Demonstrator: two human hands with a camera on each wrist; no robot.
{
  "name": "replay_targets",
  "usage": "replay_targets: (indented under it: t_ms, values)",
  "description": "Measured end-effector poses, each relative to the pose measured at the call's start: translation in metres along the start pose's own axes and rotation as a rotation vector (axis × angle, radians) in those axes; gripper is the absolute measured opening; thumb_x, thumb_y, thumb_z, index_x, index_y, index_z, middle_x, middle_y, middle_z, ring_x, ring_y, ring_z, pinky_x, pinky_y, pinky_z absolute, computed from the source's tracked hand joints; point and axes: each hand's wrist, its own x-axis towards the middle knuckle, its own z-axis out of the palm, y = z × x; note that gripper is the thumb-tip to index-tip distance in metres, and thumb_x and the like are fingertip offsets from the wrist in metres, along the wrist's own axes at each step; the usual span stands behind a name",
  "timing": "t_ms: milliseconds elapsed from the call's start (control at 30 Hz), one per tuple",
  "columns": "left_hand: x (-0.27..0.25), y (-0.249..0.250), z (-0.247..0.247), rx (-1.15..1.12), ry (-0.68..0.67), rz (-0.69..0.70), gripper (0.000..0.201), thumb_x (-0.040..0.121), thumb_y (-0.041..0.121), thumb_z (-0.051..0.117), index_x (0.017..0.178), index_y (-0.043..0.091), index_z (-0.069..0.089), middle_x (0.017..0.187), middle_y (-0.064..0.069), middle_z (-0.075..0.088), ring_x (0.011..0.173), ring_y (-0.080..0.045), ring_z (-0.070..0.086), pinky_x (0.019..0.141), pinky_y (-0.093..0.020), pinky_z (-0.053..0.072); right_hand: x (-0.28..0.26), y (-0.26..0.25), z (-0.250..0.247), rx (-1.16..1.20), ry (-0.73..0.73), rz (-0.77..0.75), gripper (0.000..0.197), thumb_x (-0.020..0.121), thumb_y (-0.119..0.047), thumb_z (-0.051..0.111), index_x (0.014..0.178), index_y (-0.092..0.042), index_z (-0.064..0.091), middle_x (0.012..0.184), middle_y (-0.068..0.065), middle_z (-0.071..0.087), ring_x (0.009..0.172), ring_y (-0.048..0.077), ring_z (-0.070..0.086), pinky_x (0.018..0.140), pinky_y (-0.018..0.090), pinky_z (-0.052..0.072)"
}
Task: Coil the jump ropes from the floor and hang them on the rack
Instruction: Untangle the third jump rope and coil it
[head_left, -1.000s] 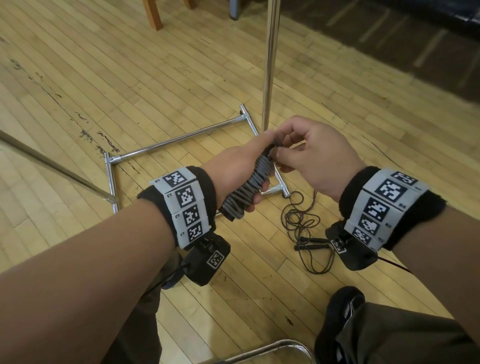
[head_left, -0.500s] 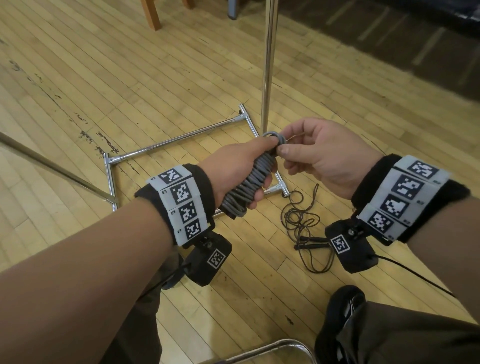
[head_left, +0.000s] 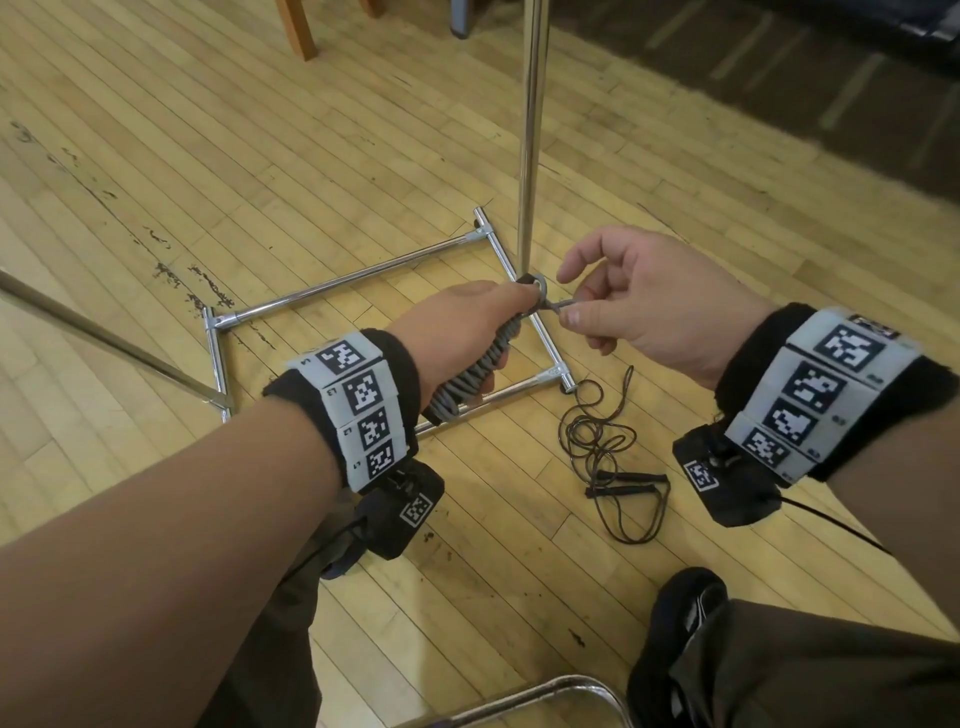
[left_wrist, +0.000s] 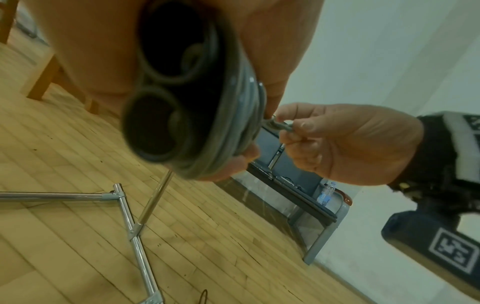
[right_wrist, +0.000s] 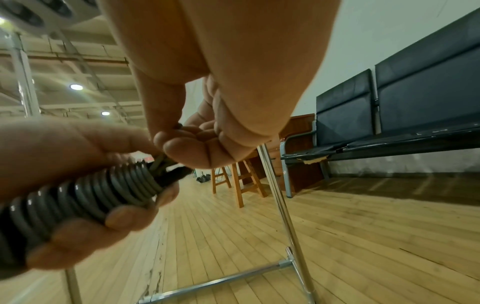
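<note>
My left hand (head_left: 467, 332) grips a bundle of grey jump rope (head_left: 480, 364) wound in tight turns round its two dark handles (left_wrist: 155, 123). At the bundle's top my right hand (head_left: 639, 312) pinches the rope's short free end (head_left: 558, 305) between thumb and finger and holds it out to the right. The wrist views show the same grey coil (right_wrist: 85, 197) and the pinched rope end (left_wrist: 280, 125). A second, thin dark jump rope (head_left: 605, 447) lies loose on the wooden floor below my right hand. The chrome rack's upright pole (head_left: 532, 130) rises just behind my hands.
The rack's chrome base frame (head_left: 358, 273) lies on the floor under my hands. A slanted metal bar (head_left: 104, 338) crosses at left. Wooden stools (right_wrist: 239, 179) and a dark bench (right_wrist: 389, 123) stand by the wall. My shoe (head_left: 680, 618) and a chrome tube (head_left: 519, 701) are near the bottom edge.
My right hand has drawn away to the right from the bundle's top, pulling the rope's free end out straight. The left hand has kept its hold on the bundle.
</note>
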Motion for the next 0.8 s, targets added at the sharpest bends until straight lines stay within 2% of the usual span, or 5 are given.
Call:
replay_targets:
  t_ms: [200, 400, 467, 600, 800]
  values:
    - [-0.006, 0.007, 0.005, -0.064, -0.140, 0.262, 0.049, 0.096, 0.069, 0.052, 0.123, 0.030, 0.066, 0.088, -0.002, 0.070, 0.075, -0.023, 0.068, 0.071, -0.038, 0.060, 0.002, -0.005, -0.026, 0.385, 0.217, 0.048, 0.017, 0.097, 0.001, 0.061, 0.110, -0.010, 0.061, 0.081, 0.006, 0.064, 0.064, 0.013, 0.060, 0.062, 0.028, 0.054]
    - [-0.009, 0.010, 0.015, -0.094, -0.091, 0.324, 0.037, 0.098, 0.059, 0.052, 0.124, 0.035, 0.064, 0.095, -0.005, 0.068, 0.080, -0.025, 0.069, 0.078, -0.045, 0.059, 0.002, 0.003, -0.005, 0.735, 0.053, 0.275, 0.027, 0.103, -0.036, 0.056, 0.104, -0.011, 0.066, 0.079, 0.004, 0.063, 0.066, 0.016, 0.060, 0.062, 0.029, 0.050]
    - [-0.009, 0.010, 0.013, -0.089, -0.072, 0.317, 0.034, 0.095, 0.056, 0.057, 0.121, 0.036, 0.066, 0.095, -0.002, 0.069, 0.081, -0.025, 0.069, 0.080, -0.047, 0.060, 0.003, 0.005, -0.001, 0.721, 0.054, 0.295, 0.031, 0.102, -0.042, 0.057, 0.102, -0.013, 0.067, 0.080, 0.003, 0.061, 0.065, 0.016, 0.058, 0.062, 0.031, 0.047]
    - [-0.011, 0.009, 0.014, -0.033, -0.080, 0.298, 0.030, 0.088, 0.046, 0.069, 0.110, 0.028, 0.064, 0.104, -0.008, 0.078, 0.097, -0.041, 0.076, 0.093, -0.064, 0.060, 0.006, 0.005, 0.003, 0.687, 0.094, 0.203, 0.012, 0.103, -0.023, 0.058, 0.101, -0.014, 0.064, 0.087, 0.006, 0.064, 0.068, 0.016, 0.055, 0.061, 0.030, 0.043]
    - [-0.013, 0.012, 0.010, 0.347, -0.080, 0.258, 0.030, 0.090, 0.056, 0.074, 0.105, 0.035, 0.058, 0.097, 0.002, 0.079, 0.090, -0.021, 0.076, 0.089, -0.049, 0.062, 0.004, 0.000, 0.007, 0.206, 0.231, 0.070, 0.022, 0.099, -0.021, 0.066, 0.096, 0.000, 0.071, 0.075, 0.008, 0.065, 0.062, 0.014, 0.055, 0.056, 0.027, 0.046]
